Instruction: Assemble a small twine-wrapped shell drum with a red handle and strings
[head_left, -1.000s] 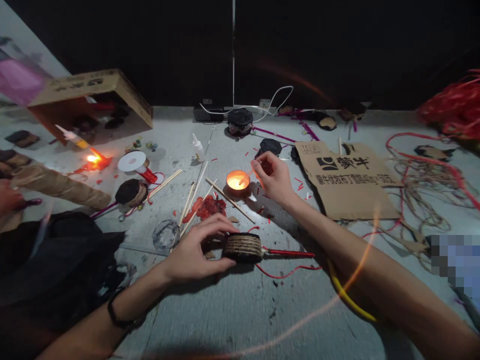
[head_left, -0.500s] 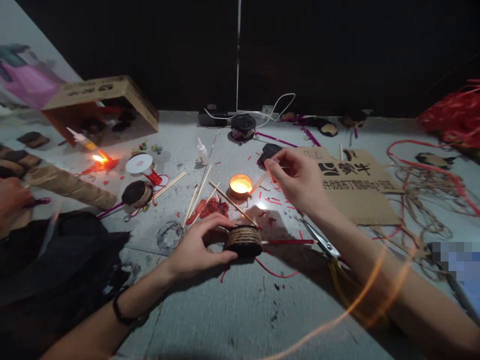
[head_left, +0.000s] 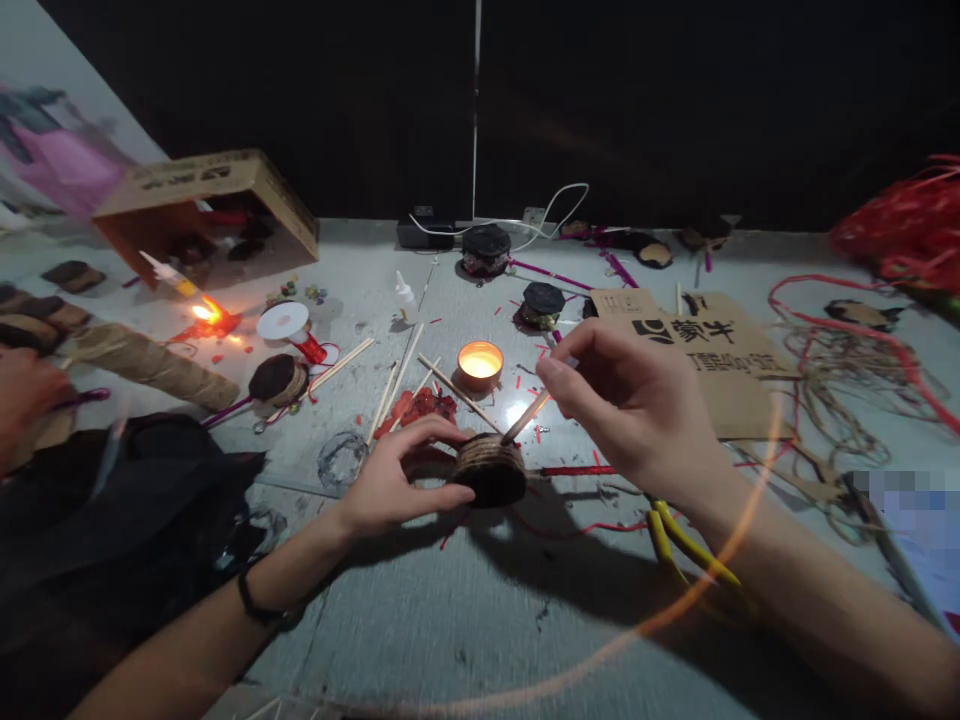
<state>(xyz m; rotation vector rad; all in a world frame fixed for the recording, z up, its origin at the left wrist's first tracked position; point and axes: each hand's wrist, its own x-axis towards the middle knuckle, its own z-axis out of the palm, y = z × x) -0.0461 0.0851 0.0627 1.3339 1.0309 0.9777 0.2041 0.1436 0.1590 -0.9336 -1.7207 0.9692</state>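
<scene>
My left hand (head_left: 394,478) is closed on the near left side of a small drum (head_left: 491,482), thumb in front and fingers behind. Brown twine winds round the drum's rim, its face is black, and a red stick handle (head_left: 574,470) points right. Between the thumb and fingers of my right hand (head_left: 630,400) is a thin stick (head_left: 526,415), slanting down so that its tip meets the top of the twine-wound rim. A lit tealight candle (head_left: 480,366) burns just behind the drum. Red cord (head_left: 600,527) trails from under the drum.
Red wax lumps (head_left: 424,408) and loose wooden sticks (head_left: 384,405) lie left of the candle. Yellow-handled scissors (head_left: 679,545) lie under my right forearm, near flattened cardboard (head_left: 739,385). At left, another flame (head_left: 210,315) burns by a person's hand (head_left: 26,400) and a cardboard box (head_left: 289,215).
My right hand has brought the stick's tip from beside the candle down and toward me onto the drum's rim. The drum has tipped, showing more of its black face.
</scene>
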